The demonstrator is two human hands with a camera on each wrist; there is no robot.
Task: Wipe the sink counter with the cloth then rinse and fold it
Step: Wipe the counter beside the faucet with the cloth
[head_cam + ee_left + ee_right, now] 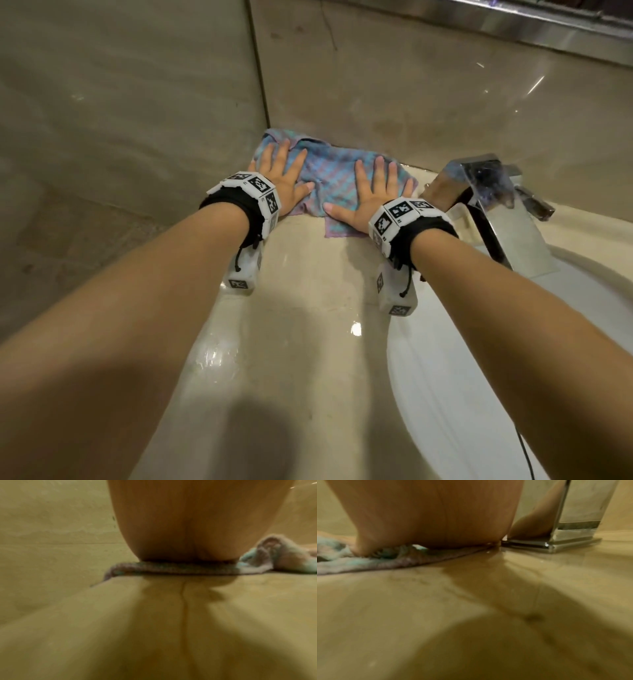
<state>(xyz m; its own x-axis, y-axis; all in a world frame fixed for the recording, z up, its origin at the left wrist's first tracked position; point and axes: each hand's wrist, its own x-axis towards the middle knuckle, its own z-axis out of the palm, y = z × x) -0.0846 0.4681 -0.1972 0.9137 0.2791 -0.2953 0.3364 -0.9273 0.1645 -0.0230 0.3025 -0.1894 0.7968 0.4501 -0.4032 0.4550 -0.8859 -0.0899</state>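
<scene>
A blue and pink checked cloth [329,174] lies spread on the beige counter [308,284] in the back corner. My left hand [286,171] presses flat on its left part, fingers straight and spread. My right hand [375,192] presses flat on its right part, beside the tap. In the left wrist view the heel of the left hand [185,534] sits on the cloth's edge [171,568]. The right wrist view shows the right hand's heel [436,520] on the cloth [368,562], with wet counter [471,595] in front.
A square chrome tap [486,192] stands right of the cloth, its base [556,545] close to my right hand. The white sink basin [479,377] lies at the lower right. Tiled walls [137,102] close off the left and back. A metal ledge [548,27] runs along the top right.
</scene>
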